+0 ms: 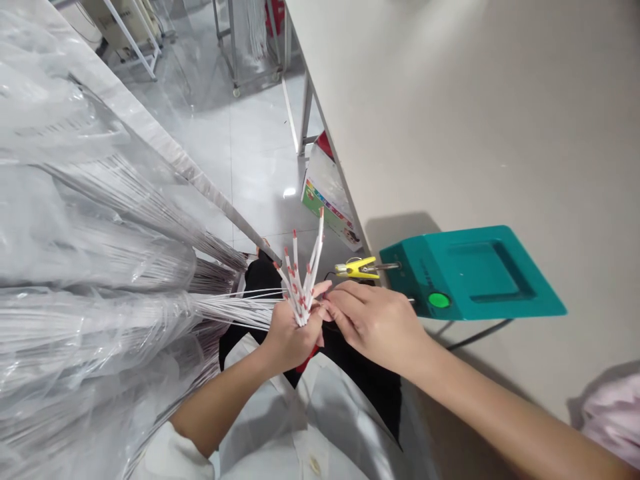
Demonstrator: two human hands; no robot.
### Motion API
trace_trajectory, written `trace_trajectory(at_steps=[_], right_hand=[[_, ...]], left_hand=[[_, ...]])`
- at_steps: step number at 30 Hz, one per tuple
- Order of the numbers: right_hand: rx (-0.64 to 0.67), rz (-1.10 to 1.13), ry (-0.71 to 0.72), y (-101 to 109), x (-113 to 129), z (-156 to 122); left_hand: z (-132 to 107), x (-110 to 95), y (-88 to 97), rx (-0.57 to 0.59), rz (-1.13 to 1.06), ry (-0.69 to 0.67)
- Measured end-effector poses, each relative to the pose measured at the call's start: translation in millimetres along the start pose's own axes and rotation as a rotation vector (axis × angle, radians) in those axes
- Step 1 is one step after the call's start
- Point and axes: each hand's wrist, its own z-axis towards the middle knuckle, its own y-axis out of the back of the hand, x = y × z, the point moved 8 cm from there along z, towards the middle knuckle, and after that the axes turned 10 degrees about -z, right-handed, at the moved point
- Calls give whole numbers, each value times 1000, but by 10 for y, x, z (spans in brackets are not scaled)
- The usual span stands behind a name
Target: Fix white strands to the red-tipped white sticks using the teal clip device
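My left hand (295, 337) is closed around a bundle of thin white wires (301, 293) with reddish, copper-coloured tips that fan upward out of the fist. More white wires (240, 308) run from the left toward this hand. Against its fingertips, my right hand (373, 320) is pinched, thumb and fingers pressed together; whatever lies between them is too small or hidden to make out. Just beyond the right hand, a yellow clip (361, 268) sticks out on a metal rod from a teal device (480, 267) with a round green button (440, 301).
Plastic-wrapped wire bundles (100, 320) hang along the left beside a slanting rail (200, 177). The pale table (475, 120) fills the right, with pink cloth (615, 413) at its lower corner. A printed box (330, 200) stands below the table edge. A wheeled metal frame (234, 53) stands farther back.
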Motion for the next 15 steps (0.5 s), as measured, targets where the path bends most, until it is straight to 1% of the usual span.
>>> trace_trajectory(at_steps=[3, 5, 6, 7, 9, 11, 13, 15], right_hand=[[-80, -152, 97, 157, 19, -15], [-148, -231, 104, 303, -51, -21], [-160, -289, 89, 360, -106, -17], [-133, -354, 75, 382, -167, -7], [-20, -446, 49, 361, -294, 22], [86, -480, 46, 312, -386, 50], [143, -487, 78, 270, -421, 81], [171, -492, 134, 233, -418, 114]], left_hand=[[37, 14, 23, -47, -17, 23], [65, -18, 45, -81, -27, 23], [82, -41, 52, -92, -30, 17], [102, -64, 54, -98, -35, 9], [146, -98, 46, -103, -52, -2], [190, -117, 27, -106, -76, -5], [225, -136, 10, -118, -91, -7], [251, -161, -4, -132, -92, -10]])
